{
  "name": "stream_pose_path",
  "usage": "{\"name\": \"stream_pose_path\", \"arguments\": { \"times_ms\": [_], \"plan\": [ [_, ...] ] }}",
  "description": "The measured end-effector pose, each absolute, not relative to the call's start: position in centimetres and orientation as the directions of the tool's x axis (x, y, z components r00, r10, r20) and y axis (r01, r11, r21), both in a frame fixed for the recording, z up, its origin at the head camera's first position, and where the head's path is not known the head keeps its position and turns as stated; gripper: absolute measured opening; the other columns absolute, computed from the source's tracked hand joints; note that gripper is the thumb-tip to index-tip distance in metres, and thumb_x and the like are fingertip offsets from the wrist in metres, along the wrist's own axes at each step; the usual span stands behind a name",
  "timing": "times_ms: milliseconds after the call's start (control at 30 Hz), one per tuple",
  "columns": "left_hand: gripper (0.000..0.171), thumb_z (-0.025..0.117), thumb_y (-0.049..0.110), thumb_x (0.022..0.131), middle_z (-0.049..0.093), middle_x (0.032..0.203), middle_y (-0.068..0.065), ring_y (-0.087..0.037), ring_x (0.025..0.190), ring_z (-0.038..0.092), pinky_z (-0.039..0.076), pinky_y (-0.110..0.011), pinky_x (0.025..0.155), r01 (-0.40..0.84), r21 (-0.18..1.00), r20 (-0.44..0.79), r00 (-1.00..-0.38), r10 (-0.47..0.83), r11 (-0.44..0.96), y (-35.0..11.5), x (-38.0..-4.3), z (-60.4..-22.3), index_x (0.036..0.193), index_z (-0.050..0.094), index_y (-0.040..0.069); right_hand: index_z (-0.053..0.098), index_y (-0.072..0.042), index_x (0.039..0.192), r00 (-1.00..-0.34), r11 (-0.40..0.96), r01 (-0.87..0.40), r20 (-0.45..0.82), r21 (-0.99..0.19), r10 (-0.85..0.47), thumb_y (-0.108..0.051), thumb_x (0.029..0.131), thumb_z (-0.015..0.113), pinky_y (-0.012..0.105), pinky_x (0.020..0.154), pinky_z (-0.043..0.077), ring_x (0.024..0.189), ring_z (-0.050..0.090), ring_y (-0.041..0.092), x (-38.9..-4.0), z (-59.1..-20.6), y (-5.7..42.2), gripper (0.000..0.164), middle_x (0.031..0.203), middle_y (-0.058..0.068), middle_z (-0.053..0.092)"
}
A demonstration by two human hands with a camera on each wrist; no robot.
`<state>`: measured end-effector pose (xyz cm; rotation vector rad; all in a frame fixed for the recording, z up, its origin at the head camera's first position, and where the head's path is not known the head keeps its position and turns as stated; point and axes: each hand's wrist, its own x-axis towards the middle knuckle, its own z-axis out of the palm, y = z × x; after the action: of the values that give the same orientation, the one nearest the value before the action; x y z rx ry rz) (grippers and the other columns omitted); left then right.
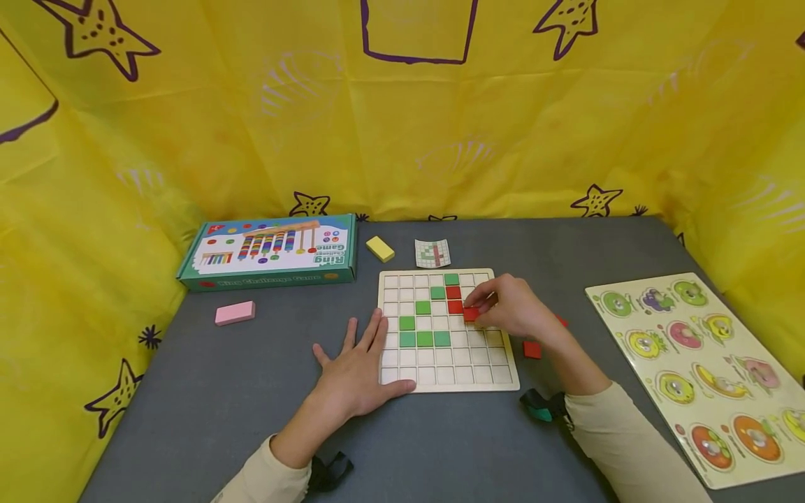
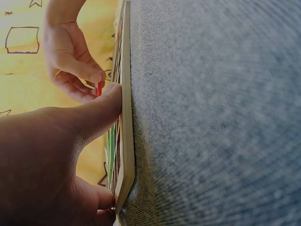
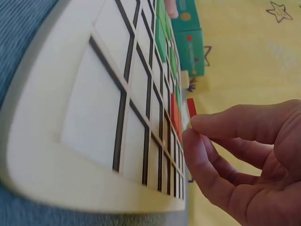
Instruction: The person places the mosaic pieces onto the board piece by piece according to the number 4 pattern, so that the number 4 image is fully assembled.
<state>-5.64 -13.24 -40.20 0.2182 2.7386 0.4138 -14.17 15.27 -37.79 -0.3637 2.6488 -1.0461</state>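
A wooden grid board [image 1: 463, 376] lies on the dark table, with several green tiles [image 1: 424, 339] in a stepped shape and two red tiles [image 1: 454, 300] set in its squares. My right hand [image 1: 512, 307] pinches another red tile [image 3: 191, 107] between thumb and fingertips. In the right wrist view this tile is held up off the squares, near the two placed red ones. My left hand [image 1: 354, 374] rests at the board's left side, fingers spread, the thumb [image 2: 106, 106] lying over the near edge. Just right of the board is a loose red tile [image 1: 532, 349].
Behind the board lies a small pattern card [image 1: 432, 253], with a yellow block [image 1: 380, 249] beside it. A Ring Challenge Game box [image 1: 270, 251] and a pink block [image 1: 235, 313] are at left. A fruit puzzle board [image 1: 635, 370] occupies the right. Yellow cloth [image 1: 402, 140] hangs around the table.
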Motion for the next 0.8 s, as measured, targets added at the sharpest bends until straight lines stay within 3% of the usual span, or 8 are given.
{"name": "stream_pose_path", "arguments": {
  "times_ms": [233, 800],
  "plan": [
    [0.115, 0.07, 0.075, 0.084, 0.004, 0.177, 0.003, -0.042, 0.162, 0.006, 0.004, -0.094, 0.102, 0.097, 0.306, -0.331, -0.922, 0.201, 0.947, -13.2, -5.8, -40.1, 0.169, 0.017, 0.018, 0.082, -0.011, 0.1, -0.915, 0.707, -0.148, -0.176, -0.692, -0.364, 0.002, 0.079, 0.078, 0.03, 0.075, 0.056, 0.081, 0.067, 0.015, -14.5, -38.1, 14.2, 0.024, 0.093, 0.002, 0.077],
    [0.115, 0.071, 0.075, 0.084, 0.005, 0.177, 0.002, -0.042, 0.162, 0.005, 0.004, -0.093, 0.103, 0.094, 0.317, -0.333, -0.921, 0.204, 0.944, -13.2, -5.6, -40.0, 0.169, 0.018, 0.018, 0.081, -0.008, 0.098, -0.903, 0.715, -0.153, -0.198, -0.683, -0.382, 0.008, 0.076, 0.074, 0.029, 0.072, 0.054, 0.081, 0.065, 0.015, -14.7, -38.6, 13.2, 0.028, 0.092, 0.004, 0.076]
  ]
}}
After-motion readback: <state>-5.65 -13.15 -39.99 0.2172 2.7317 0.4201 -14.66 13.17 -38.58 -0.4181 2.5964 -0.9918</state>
